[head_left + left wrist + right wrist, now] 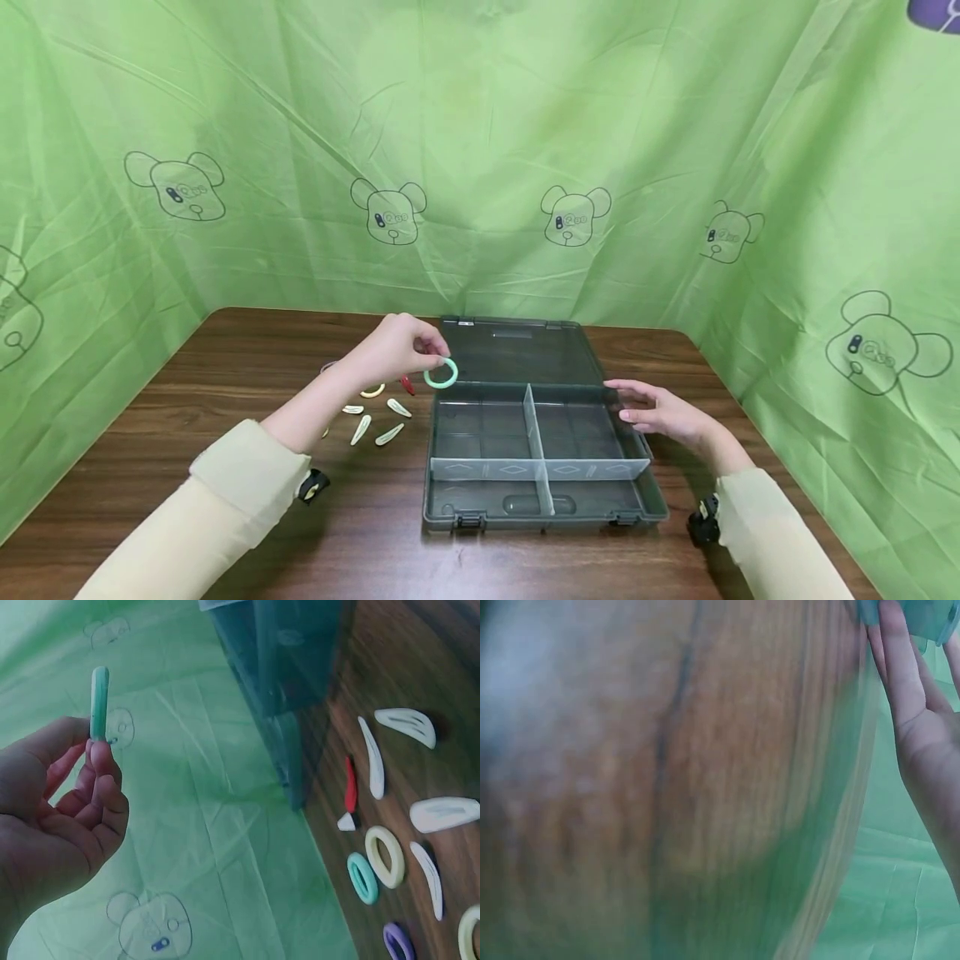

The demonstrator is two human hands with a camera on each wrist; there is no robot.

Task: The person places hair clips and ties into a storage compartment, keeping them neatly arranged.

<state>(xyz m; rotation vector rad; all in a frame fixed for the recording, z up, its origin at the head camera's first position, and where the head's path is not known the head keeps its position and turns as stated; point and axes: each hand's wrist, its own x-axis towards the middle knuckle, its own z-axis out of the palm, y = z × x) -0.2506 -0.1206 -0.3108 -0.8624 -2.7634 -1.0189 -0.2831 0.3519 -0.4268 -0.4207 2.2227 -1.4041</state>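
Two hands work around a grey plastic organiser box (pixel 543 454) lying open on a wooden table (pixel 225 350), its lid flat behind it. We see white dividers splitting the box into compartments, and none of them appears to hold anything. Just left of the box, our left hand (pixel 393 350) is raised above the table, thumb and fingertips pinching a mint green ring (pixel 441 375) near the box's back left corner. Further left of the box, pale hair clips (pixel 375 421), a red clip (pixel 407 384) and several oval rings (pixel 384 856) lie loose on the wood. Our right hand (pixel 660 412) rests against the box's right wall, fingers straight and spread.
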